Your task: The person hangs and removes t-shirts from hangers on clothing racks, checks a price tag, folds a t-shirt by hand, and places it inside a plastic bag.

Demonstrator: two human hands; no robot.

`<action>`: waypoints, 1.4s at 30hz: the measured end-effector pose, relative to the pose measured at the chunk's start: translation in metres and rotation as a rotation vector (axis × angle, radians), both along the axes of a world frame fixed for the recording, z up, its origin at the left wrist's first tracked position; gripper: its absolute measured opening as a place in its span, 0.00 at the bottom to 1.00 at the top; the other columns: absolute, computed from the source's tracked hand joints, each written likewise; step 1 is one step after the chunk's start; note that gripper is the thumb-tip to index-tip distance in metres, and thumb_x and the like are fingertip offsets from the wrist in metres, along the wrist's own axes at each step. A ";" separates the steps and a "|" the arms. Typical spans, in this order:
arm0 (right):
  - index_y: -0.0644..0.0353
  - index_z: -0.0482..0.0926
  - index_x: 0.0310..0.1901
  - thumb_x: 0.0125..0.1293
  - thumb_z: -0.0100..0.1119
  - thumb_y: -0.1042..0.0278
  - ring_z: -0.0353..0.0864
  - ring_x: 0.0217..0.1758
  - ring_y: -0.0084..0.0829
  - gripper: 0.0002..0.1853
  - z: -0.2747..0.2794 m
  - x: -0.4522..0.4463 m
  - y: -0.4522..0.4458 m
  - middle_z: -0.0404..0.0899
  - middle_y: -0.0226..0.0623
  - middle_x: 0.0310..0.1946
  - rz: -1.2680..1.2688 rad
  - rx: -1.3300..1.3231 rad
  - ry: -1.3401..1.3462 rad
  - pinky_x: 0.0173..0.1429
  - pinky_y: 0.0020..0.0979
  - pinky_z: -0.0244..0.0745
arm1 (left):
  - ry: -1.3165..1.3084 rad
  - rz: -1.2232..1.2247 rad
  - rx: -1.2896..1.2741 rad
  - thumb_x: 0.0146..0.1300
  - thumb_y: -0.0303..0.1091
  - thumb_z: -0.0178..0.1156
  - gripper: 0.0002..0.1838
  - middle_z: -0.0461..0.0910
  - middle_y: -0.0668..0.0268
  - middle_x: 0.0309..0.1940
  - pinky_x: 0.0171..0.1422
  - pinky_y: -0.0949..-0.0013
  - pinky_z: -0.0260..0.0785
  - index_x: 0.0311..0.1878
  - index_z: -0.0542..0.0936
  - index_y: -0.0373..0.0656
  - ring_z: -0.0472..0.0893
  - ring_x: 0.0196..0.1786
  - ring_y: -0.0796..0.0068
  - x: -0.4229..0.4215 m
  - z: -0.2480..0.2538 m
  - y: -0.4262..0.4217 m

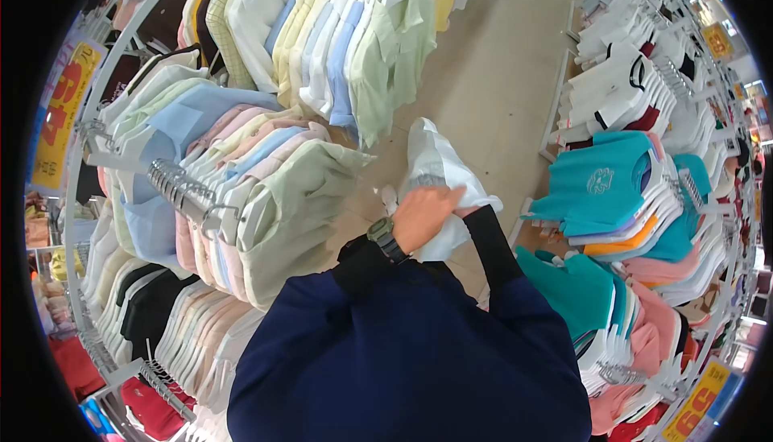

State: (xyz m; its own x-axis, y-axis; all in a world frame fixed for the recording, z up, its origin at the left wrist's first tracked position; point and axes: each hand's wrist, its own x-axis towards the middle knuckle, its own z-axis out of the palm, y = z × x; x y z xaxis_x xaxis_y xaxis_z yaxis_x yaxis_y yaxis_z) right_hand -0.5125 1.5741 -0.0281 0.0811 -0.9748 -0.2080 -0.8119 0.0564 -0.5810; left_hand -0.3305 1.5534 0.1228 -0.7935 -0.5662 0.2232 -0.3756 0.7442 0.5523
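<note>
A white plastic bag (439,152), with something grey showing inside it, is in front of my body over the aisle floor. My left hand (424,216), with a dark watch (385,238) on its wrist, reaches across the bag; its fingertips are hidden near my other hand. Only a small part of my right hand (467,210) shows at the bag's right side, below a dark cuff. Its fingers are hidden by my left hand and the plastic.
Racks of pale shirts (290,192) on hangers stand close on my left. On the right hang teal shirts (596,184) and white shirts (604,92). The tiled aisle floor (491,64) runs ahead between them. Yellow price signs (60,120) are at the sides.
</note>
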 end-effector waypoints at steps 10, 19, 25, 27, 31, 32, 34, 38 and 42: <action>0.68 0.71 0.59 0.60 0.60 0.62 0.67 0.66 0.56 0.28 -0.030 -0.038 -0.115 0.69 0.60 0.61 0.017 0.039 0.041 0.67 0.46 0.66 | 0.118 -0.080 0.101 0.62 0.29 0.57 0.09 0.77 0.62 0.34 0.35 0.57 0.73 0.45 0.78 0.41 0.81 0.36 0.56 -0.043 -0.007 -0.098; 0.67 0.70 0.60 0.61 0.59 0.63 0.66 0.67 0.55 0.27 -0.069 -0.047 -0.195 0.68 0.58 0.63 -0.039 -0.015 0.066 0.68 0.47 0.65 | 0.407 -0.205 0.316 0.61 0.26 0.57 0.08 0.79 0.61 0.37 0.41 0.57 0.73 0.44 0.78 0.40 0.80 0.40 0.56 -0.079 0.005 -0.144; 0.66 0.69 0.61 0.61 0.58 0.63 0.65 0.68 0.55 0.27 -0.094 -0.082 -0.206 0.67 0.57 0.64 -0.053 -0.006 0.093 0.68 0.47 0.64 | 0.481 0.047 0.382 0.60 0.27 0.56 0.05 0.78 0.56 0.33 0.42 0.55 0.71 0.38 0.79 0.39 0.79 0.39 0.50 -0.093 0.009 -0.216; 0.66 0.69 0.61 0.61 0.57 0.64 0.64 0.68 0.54 0.27 -0.101 -0.098 -0.204 0.67 0.57 0.64 -0.055 -0.007 0.098 0.68 0.47 0.63 | 0.443 0.112 0.368 0.61 0.30 0.57 0.05 0.78 0.55 0.34 0.39 0.54 0.70 0.37 0.78 0.39 0.78 0.39 0.49 -0.101 0.004 -0.229; 0.63 0.73 0.57 0.60 0.55 0.70 0.68 0.64 0.55 0.22 -0.065 -0.122 -0.198 0.71 0.55 0.62 -0.073 0.054 0.170 0.65 0.48 0.66 | 0.301 0.324 0.198 0.64 0.31 0.56 0.06 0.78 0.57 0.28 0.36 0.55 0.68 0.38 0.79 0.42 0.79 0.34 0.51 -0.117 -0.005 -0.258; 0.63 0.73 0.57 0.59 0.55 0.71 0.68 0.64 0.54 0.22 -0.049 -0.131 -0.199 0.71 0.54 0.61 -0.082 0.086 0.189 0.65 0.48 0.66 | 0.259 0.365 0.191 0.65 0.32 0.56 0.05 0.78 0.57 0.27 0.35 0.55 0.68 0.38 0.79 0.42 0.79 0.33 0.51 -0.120 -0.001 -0.267; 0.62 0.73 0.56 0.59 0.55 0.71 0.69 0.63 0.54 0.22 -0.042 -0.166 -0.201 0.72 0.54 0.60 -0.106 0.097 0.198 0.64 0.48 0.66 | 0.193 0.419 0.204 0.66 0.32 0.55 0.06 0.78 0.59 0.24 0.34 0.56 0.68 0.37 0.79 0.43 0.79 0.31 0.52 -0.131 0.002 -0.273; 0.62 0.74 0.55 0.58 0.56 0.72 0.70 0.62 0.54 0.21 -0.054 -0.253 -0.208 0.73 0.53 0.58 -0.162 0.114 0.242 0.63 0.48 0.67 | 0.149 0.430 0.208 0.67 0.33 0.55 0.07 0.79 0.61 0.22 0.32 0.58 0.67 0.36 0.79 0.42 0.80 0.29 0.55 -0.172 -0.001 -0.272; 0.61 0.75 0.54 0.56 0.56 0.73 0.71 0.60 0.54 0.21 -0.073 -0.307 -0.230 0.74 0.51 0.55 -0.143 0.149 0.275 0.62 0.48 0.68 | 0.140 0.516 0.278 0.65 0.35 0.58 0.08 0.79 0.56 0.24 0.33 0.53 0.67 0.32 0.76 0.41 0.79 0.30 0.50 -0.211 -0.009 -0.279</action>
